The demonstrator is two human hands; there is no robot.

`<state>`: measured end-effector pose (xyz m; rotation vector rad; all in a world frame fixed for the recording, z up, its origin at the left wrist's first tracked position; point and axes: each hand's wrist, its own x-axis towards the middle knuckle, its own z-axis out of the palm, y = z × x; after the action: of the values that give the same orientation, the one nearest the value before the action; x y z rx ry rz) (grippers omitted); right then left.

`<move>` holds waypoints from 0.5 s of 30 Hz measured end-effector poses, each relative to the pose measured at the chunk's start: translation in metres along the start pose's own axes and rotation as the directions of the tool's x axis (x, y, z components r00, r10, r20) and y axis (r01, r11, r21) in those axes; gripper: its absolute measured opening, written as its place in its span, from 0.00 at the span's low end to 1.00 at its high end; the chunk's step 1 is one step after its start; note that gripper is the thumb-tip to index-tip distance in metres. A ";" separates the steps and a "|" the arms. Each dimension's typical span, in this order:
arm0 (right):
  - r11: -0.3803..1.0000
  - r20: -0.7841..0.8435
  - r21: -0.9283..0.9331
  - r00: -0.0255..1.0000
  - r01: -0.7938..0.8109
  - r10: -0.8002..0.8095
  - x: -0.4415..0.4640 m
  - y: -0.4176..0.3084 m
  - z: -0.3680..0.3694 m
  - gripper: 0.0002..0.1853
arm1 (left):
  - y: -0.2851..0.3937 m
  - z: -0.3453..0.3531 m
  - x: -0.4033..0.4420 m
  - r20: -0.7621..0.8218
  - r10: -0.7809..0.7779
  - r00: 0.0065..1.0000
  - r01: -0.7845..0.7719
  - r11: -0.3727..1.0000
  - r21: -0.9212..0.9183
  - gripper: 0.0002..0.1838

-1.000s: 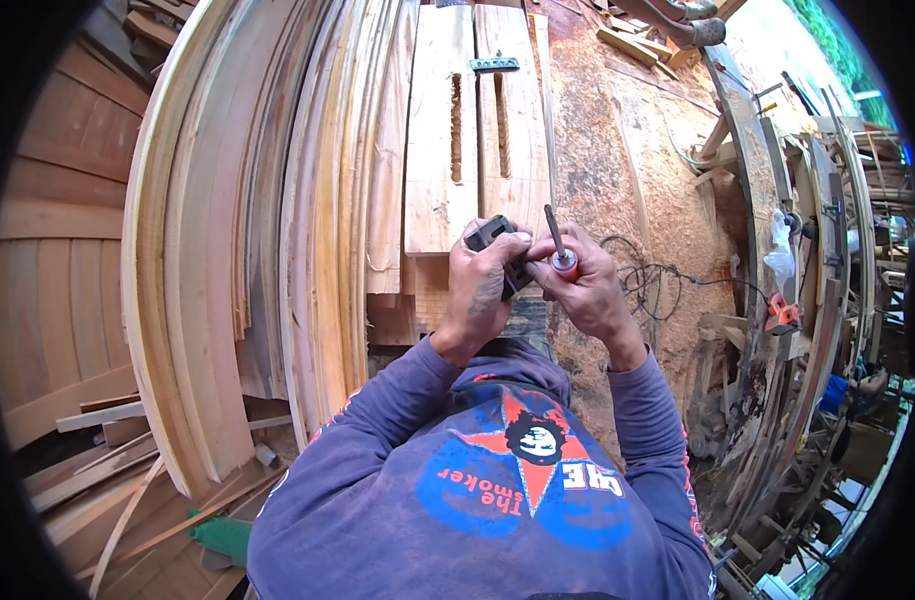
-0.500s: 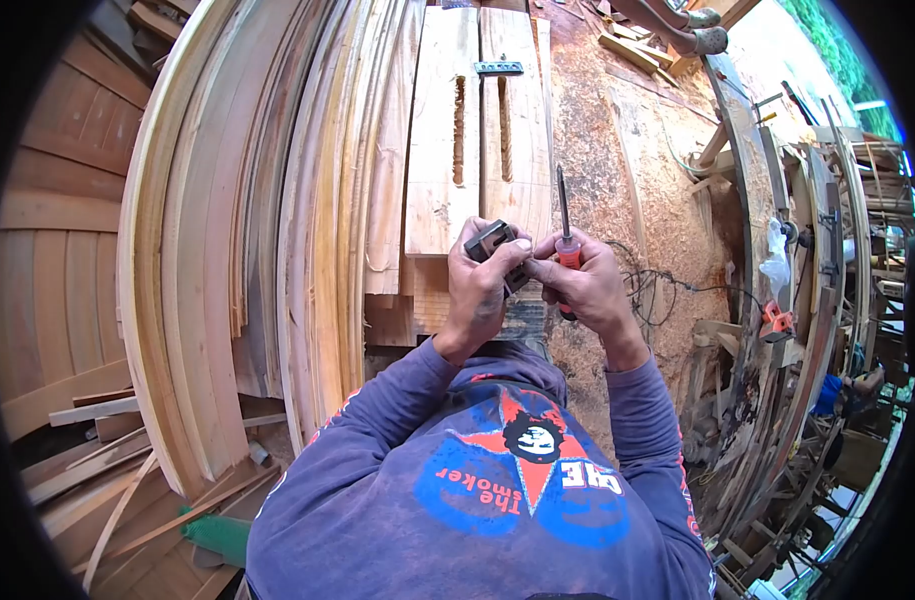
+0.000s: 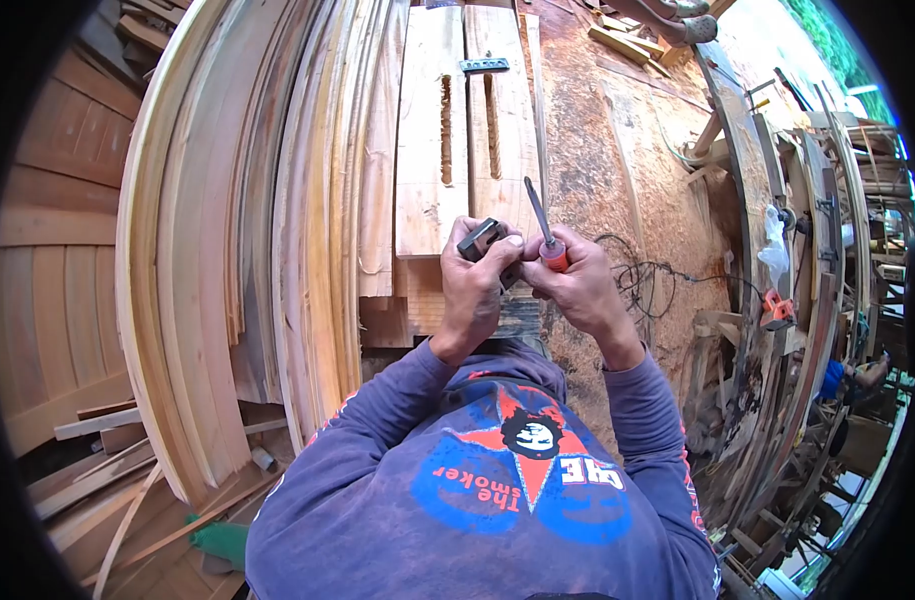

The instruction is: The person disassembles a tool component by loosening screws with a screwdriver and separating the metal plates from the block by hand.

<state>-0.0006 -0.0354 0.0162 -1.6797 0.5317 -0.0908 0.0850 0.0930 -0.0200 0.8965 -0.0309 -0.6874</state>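
My left hand is closed around a small dark metal block with an opening in it; its exact kind I cannot make out. In my right hand is a screwdriver with a red-orange handle, its shaft pointing up and slightly left. The fingertips of both hands meet close to the lower end of the block, and what lies between them is hidden. Just beyond the hands lie two thick pale boards, each with a long narrow slot. A small metal piece with holes rests across them.
Long planks stand stacked on edge to the left. Sawdust covers the work surface on the right, where a black cable lies coiled. An orange tool and a clear plastic bag are farther right.
The screwdriver has tipped left, its tip now leaning toward the boards. Both hands and the dark block sit slightly farther left in view, as do the boards.
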 end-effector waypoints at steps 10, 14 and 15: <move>0.881 -0.026 -0.318 0.925 0.352 -0.379 -0.007 0.008 -0.001 0.10 | -0.001 0.005 0.001 -0.008 -0.083 0.997 0.083 0.996 -0.020 0.08; 0.792 -0.034 -0.384 0.850 0.474 -0.526 -0.010 0.013 0.006 0.11 | -0.006 0.003 0.002 -0.019 -0.104 0.994 0.101 0.990 -0.101 0.07; 0.775 -0.038 -0.403 0.838 0.486 -0.545 -0.010 0.013 0.008 0.12 | -0.007 0.002 0.003 -0.018 -0.103 0.994 0.101 0.990 -0.101 0.07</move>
<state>-0.0106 -0.0255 0.0044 -2.1824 0.1826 -0.5575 0.0828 0.0868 -0.0245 0.8137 0.0701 -0.7675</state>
